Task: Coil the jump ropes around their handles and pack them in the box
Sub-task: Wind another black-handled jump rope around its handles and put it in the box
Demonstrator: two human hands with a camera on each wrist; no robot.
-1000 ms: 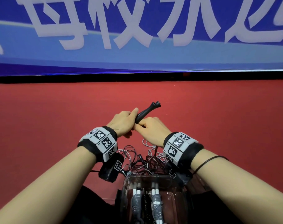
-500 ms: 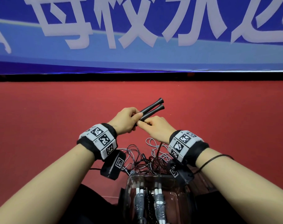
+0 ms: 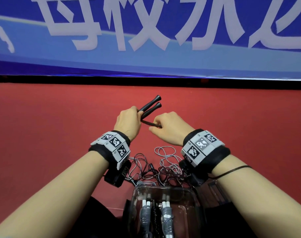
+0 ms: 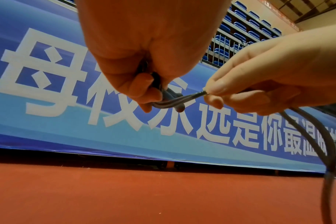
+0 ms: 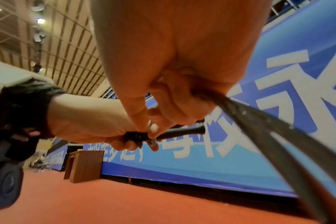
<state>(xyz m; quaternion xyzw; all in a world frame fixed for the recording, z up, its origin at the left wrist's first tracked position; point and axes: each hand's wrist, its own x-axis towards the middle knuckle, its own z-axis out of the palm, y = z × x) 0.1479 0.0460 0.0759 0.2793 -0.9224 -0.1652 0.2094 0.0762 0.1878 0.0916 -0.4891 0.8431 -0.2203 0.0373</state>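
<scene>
Above the red floor, my left hand (image 3: 127, 121) grips two black jump-rope handles (image 3: 150, 106) side by side, their ends pointing up and to the right. My right hand (image 3: 165, 127) pinches the doubled black rope (image 3: 150, 124) a short way from the handles, pulled taut to the right. In the left wrist view the rope (image 4: 184, 99) leaves the handle ends (image 4: 173, 97) and runs through my right fingers (image 4: 217, 89), then hangs down. A clear plastic box (image 3: 185, 212) near my body holds several coiled ropes with white handles (image 3: 146, 203).
A tangle of loose black and grey ropes (image 3: 165, 167) lies on the red floor (image 3: 52, 134) between my wrists, just beyond the box. A blue banner (image 3: 163, 40) runs along the far edge. A brown wooden stand (image 5: 84, 165) sits by the banner at the left.
The two handles came together in my left hand. My right hand let go of them, moved right, and now pulls the rope out taut.
</scene>
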